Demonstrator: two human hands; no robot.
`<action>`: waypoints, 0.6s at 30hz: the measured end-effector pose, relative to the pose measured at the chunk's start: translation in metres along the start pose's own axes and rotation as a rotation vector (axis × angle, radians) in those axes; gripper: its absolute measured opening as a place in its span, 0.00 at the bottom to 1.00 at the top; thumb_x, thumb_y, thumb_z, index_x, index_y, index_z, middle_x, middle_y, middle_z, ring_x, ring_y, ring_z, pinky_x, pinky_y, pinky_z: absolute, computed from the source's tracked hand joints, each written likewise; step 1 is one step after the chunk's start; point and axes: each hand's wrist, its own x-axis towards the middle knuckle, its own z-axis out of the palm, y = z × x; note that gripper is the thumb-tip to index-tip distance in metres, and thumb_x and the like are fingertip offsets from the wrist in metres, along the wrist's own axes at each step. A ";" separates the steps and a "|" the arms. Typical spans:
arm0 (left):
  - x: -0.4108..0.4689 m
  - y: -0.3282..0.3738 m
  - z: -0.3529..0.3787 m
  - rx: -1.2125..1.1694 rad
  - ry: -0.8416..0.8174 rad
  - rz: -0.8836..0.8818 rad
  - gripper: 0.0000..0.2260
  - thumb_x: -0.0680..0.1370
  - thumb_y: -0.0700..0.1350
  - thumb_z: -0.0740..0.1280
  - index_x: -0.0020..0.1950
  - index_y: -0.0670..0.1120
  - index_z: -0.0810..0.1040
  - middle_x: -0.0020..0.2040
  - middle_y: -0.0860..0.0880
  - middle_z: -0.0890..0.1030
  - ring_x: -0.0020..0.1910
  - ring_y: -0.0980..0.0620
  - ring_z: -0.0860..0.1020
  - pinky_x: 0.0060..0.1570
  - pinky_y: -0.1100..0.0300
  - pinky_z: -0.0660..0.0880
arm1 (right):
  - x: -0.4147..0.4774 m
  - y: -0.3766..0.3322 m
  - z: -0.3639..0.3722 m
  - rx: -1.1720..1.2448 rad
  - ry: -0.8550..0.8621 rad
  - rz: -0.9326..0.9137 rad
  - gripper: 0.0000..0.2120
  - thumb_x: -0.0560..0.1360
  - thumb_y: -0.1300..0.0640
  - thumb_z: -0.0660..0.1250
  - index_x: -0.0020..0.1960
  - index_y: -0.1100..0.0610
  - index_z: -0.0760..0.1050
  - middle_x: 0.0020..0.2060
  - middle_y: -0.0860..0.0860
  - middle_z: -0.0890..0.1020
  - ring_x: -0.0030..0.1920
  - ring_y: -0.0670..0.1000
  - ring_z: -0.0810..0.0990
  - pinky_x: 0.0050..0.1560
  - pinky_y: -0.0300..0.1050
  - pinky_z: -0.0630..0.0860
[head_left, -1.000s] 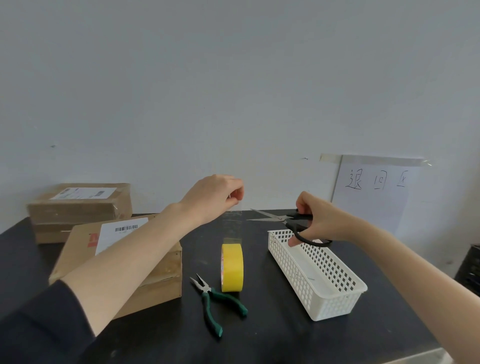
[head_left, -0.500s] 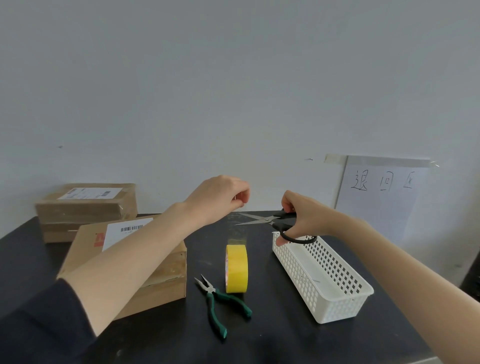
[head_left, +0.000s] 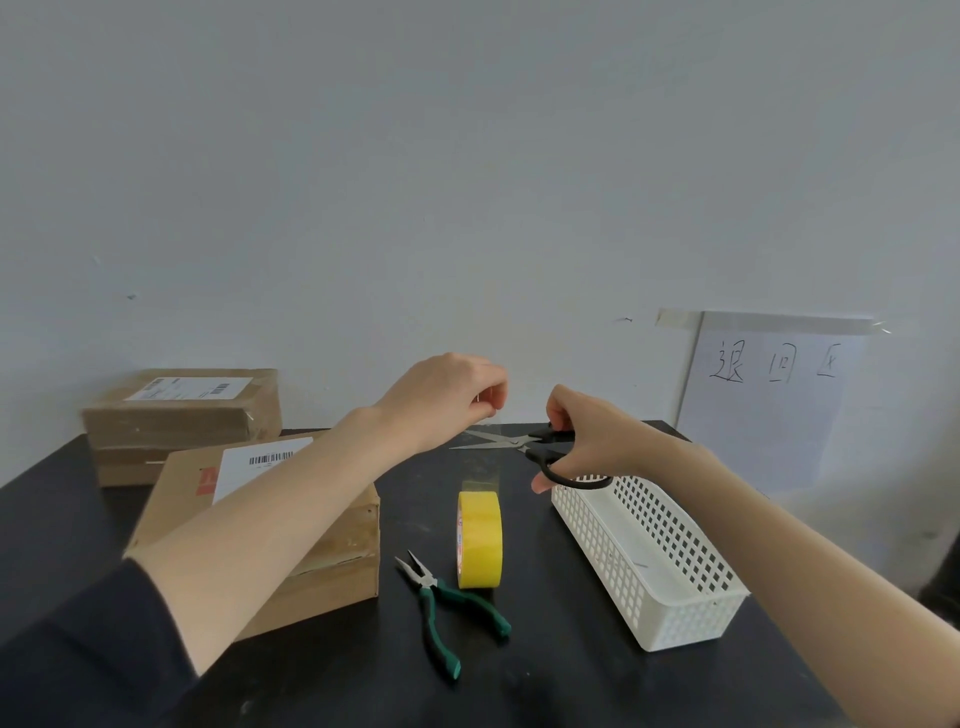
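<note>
Left grip (head_left: 447, 400) pinches the free end of the clear strip (head_left: 480, 470), drawn up taut from the yellow tape roll (head_left: 479, 540). The roll stands on edge on the worktop (head_left: 545, 675), btwn the pliers (head_left: 447, 608) and the white basket (head_left: 675, 613). Right grip (head_left: 587, 441) is curled through the handles of the scissors (head_left: 511, 441), blades apart & level w/ the strip, just under the left fingers. Whether the strip sits btwn the blades is hard to tell, as it's near-transparent. Risks:
- Blades may close too near the fingertips.
- Any slack lets the strip fold & stick to itself or the blades.
- An upward tug may tip the roll, which prob. rolls toward the pliers.
</note>
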 end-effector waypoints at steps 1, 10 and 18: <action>0.000 0.000 0.000 0.000 0.001 0.002 0.04 0.75 0.40 0.66 0.43 0.49 0.77 0.41 0.56 0.78 0.42 0.54 0.76 0.45 0.53 0.76 | 0.001 0.000 0.000 0.005 0.002 0.001 0.32 0.58 0.46 0.83 0.48 0.58 0.66 0.38 0.47 0.70 0.35 0.48 0.64 0.34 0.41 0.62; -0.001 0.000 -0.001 -0.027 -0.005 0.015 0.04 0.76 0.39 0.66 0.43 0.48 0.77 0.40 0.56 0.76 0.41 0.55 0.75 0.45 0.56 0.75 | 0.003 0.006 0.001 0.010 0.044 -0.006 0.28 0.56 0.49 0.84 0.41 0.56 0.67 0.34 0.49 0.74 0.33 0.50 0.67 0.33 0.45 0.65; -0.001 -0.002 0.000 -0.046 -0.006 0.002 0.05 0.75 0.39 0.66 0.42 0.48 0.76 0.40 0.56 0.76 0.40 0.55 0.75 0.44 0.56 0.75 | 0.006 0.005 0.003 -0.042 0.045 -0.049 0.26 0.57 0.51 0.83 0.37 0.52 0.65 0.31 0.47 0.73 0.32 0.50 0.67 0.32 0.44 0.65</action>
